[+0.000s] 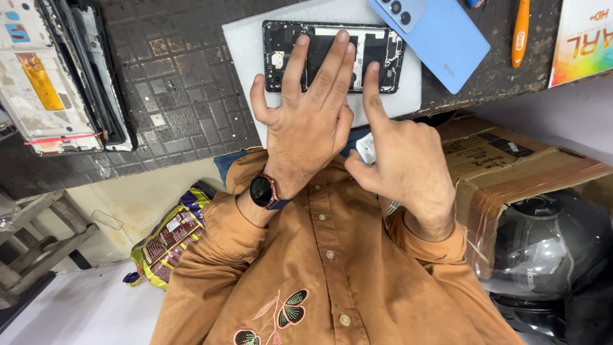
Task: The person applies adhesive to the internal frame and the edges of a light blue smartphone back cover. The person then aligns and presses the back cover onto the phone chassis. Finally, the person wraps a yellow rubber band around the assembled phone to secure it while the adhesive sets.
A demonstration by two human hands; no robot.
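Where the opened phone (281,57) lies back-up on a white foam pad (246,51) at the near rim of the table (179,76), shown held down by the left hand (306,115), grip spread, fingers flat across the exposed insides. Beside it, the right hand (402,166): forefinger stretched out to the phone's near edge, thumb and curled fingers pinching a small white piece (366,150) (too hidden to identify).

Judged from this: best pressed lightly and evenly, with fingertips kept on the frame rather than the bare boards. Wise to keep the white piece pinched firmly, away from the drop below. Better to steady the phone with the palm low, so as not to block the view of the work.

Little margin at the near side, with the pad overhanging the table edge and only lap and floor beneath. To the right, a blue back cover (440,38) just beside the phone and an orange tool (520,32) farther off. To the left, bare dark mat up to a stack of stripped frames (57,76). Best kept short and central, any sliding.
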